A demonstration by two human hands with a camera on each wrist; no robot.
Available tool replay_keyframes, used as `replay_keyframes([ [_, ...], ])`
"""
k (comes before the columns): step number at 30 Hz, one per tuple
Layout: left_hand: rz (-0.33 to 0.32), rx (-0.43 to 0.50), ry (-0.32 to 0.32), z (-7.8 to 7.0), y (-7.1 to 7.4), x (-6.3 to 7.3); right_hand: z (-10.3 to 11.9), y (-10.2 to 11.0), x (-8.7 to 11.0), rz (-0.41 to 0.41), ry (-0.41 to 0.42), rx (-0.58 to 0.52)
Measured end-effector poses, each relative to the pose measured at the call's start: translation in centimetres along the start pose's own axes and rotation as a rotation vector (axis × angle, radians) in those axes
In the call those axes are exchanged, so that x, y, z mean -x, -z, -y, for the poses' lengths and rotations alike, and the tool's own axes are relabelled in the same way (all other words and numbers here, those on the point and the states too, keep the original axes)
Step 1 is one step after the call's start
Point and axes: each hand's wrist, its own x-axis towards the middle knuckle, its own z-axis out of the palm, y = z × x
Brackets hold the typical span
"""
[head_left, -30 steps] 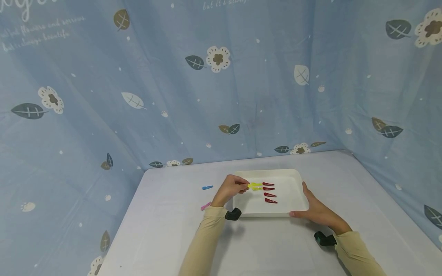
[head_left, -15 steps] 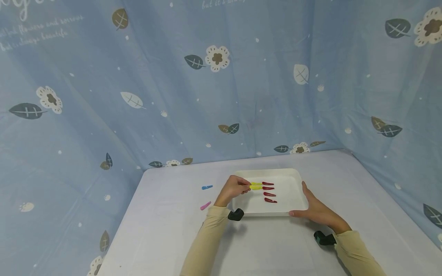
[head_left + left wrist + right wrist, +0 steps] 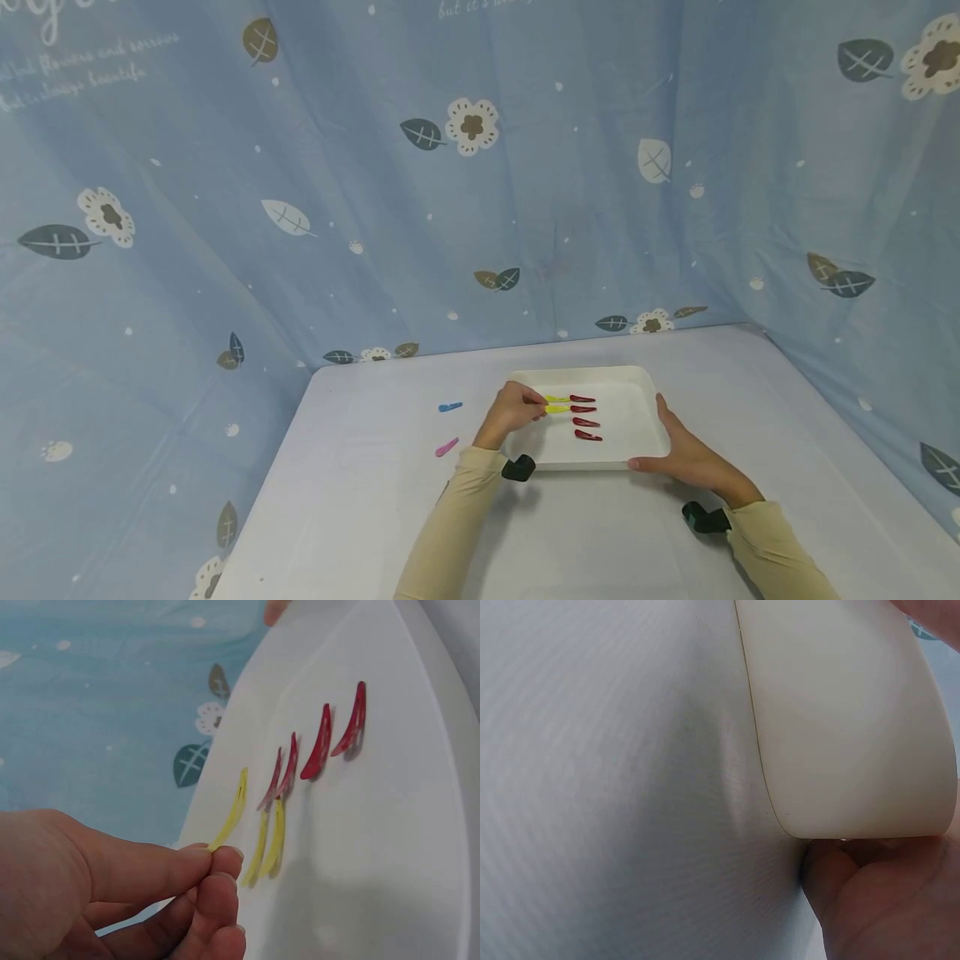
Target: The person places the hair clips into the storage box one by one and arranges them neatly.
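Observation:
Between thumb and index finger, my left hand (image 3: 517,407) pinches a yellow snap hair clip (image 3: 235,804) by one end, over the left part of a white rectangular tray (image 3: 622,446). Two more yellow clips (image 3: 274,840) lie inside the tray, end to end with the upper two of several red hair clips (image 3: 587,422) set in a column. In the head view the left fingers partly cover the yellow ones. My right hand (image 3: 693,458) holds the tray's near right corner, thumb on the front wall and fingers along the right side; the right wrist view shows its outer wall (image 3: 847,727) close up.
A blue hair clip (image 3: 451,407) and a pink one (image 3: 447,447) lie on the white tabletop (image 3: 360,500) left of the tray. A small dark sliver (image 3: 442,492) shows beside the left sleeve. A blue patterned curtain (image 3: 390,217) hangs behind and along the sides.
My left hand has shifted slightly right over the tray, still pinching the yellow clip, and the pink clip now shows fully. My right hand and the tray stay in place.

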Motion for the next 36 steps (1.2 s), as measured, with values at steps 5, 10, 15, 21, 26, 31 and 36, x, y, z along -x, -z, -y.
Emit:
replay_keyframes([
  [5, -0.003, -0.029, -0.014, -0.1, -0.3, -0.1, -0.1, -0.1, 0.0, -0.007, -0.004, 0.024],
  [10, -0.002, -0.065, -0.029, -0.2, -0.5, 0.0, -0.1, -0.1, 0.0, -0.01, 0.005, 0.023],
  [15, -0.003, -0.1, -0.024, -0.4, -0.6, 0.1, 0.0, -0.1, 0.0, -0.012, 0.015, 0.013],
  [21, -0.014, -0.128, -0.025, -0.4, -0.8, 0.0, 0.0, -0.1, -0.1, -0.012, 0.024, 0.005],
  [26, -0.025, -0.14, -0.012, -0.5, -1.1, -0.1, -0.2, -0.1, -0.1, -0.009, 0.048, 0.003],
  [31, -0.031, -0.171, -0.017, -0.6, -1.2, -0.1, -0.5, -0.2, -0.1, -0.012, 0.062, 0.006],
  [36, -0.038, -0.201, -0.033, -0.5, -1.3, -0.1, -0.4, -0.2, -0.1, -0.009, 0.083, -0.003],
])
